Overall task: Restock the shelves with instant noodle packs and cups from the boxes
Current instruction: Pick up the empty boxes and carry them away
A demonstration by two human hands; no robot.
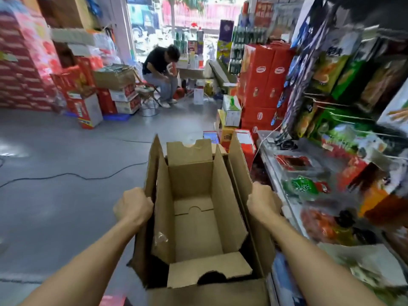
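two bare forearms reach forward to a cardboard box (194, 217) held up between them. left hand (132, 206) curls around the box's left flap, right hand (262, 203) grips the right flap. flaps stand up and the inside shows bare cardboard. right of the right hand, shelves (284, 195) hold blurred snack packs (304, 185). far beyond the hands, a person (162, 74) sits among stacked red cartons (262, 85).

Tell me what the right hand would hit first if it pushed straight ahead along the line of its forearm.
Probably the cardboard box it already grips: the right hand is curled on the box's right flap. Past that flap, the line seems to run toward the red cartons on the floor beside the shelf, though depth is unclear.
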